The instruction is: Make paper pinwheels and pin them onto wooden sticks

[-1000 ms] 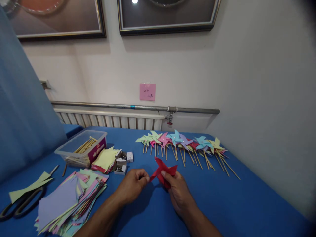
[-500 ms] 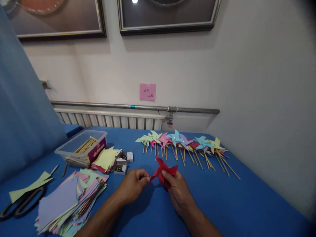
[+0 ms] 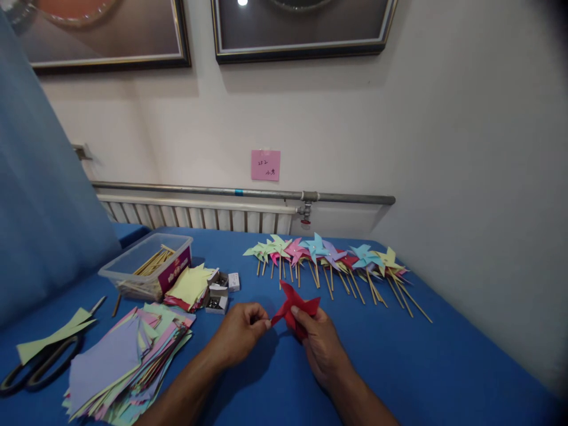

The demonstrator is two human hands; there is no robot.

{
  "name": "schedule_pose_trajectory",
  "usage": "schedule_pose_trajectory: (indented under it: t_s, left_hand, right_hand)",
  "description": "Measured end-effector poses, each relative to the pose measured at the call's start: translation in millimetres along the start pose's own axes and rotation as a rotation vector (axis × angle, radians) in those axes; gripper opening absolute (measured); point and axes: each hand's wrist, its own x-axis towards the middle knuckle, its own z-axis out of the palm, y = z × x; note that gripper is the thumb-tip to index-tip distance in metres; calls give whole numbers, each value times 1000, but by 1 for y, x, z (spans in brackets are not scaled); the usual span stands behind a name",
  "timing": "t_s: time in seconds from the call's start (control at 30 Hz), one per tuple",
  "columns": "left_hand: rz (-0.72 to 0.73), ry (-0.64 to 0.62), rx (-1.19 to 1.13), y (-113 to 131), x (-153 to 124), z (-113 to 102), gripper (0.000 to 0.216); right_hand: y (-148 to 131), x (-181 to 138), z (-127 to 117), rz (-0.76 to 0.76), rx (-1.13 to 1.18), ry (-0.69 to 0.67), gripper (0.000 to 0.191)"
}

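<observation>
**Red paper barely shifts between two gripping hands**

Very little has changed over the last second. The folded red paper is in nearly the same spot, off the table, between the hands; its upper point sits only a touch differently from the earliest view, and the hands have hardly moved.

The right hand is closed around the paper from the right and below, its thumb pressed on the front near the middle where the folds meet. The left hand has thumb and forefinger brought together at the paper's left-hand point, seemingly pinching the very tip. One point rises ahead of the right thumb, and another sticks out just above the right hand.

Such a small change suggests fine handling rather than a fresh step: the folds appear to be kept gathered under the thumb while the left fingers deal with one point. No pin or stick can be made out on this paper, so it looks unfinished to me.

Nothing around the hands seems to have been disturbed. Ahead of the right hand lies a row of pinwheels on sticks. Ahead and to the left of the left hand are small boxes of metal pins and a tub of sticks. A stack of paper lies farther left, with scissors beyond it.
</observation>
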Motion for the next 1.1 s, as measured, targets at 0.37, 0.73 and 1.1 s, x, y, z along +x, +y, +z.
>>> schedule_pose_trajectory:
  t_s: [0.37, 0.73, 1.1]
  left_hand:
    - [5, 31, -3, -2, 2, 0, 15]
    - [10, 43, -12, -5, 3, 0, 19]
    - [27, 28, -18, -5, 4, 0, 18]
  right_hand:
    - [-1, -2, 1, 6, 8, -16, 40]
    - [-4, -4, 5, 26, 49, -16, 45]
    - [-4, -4, 5, 27, 68, -39, 42]
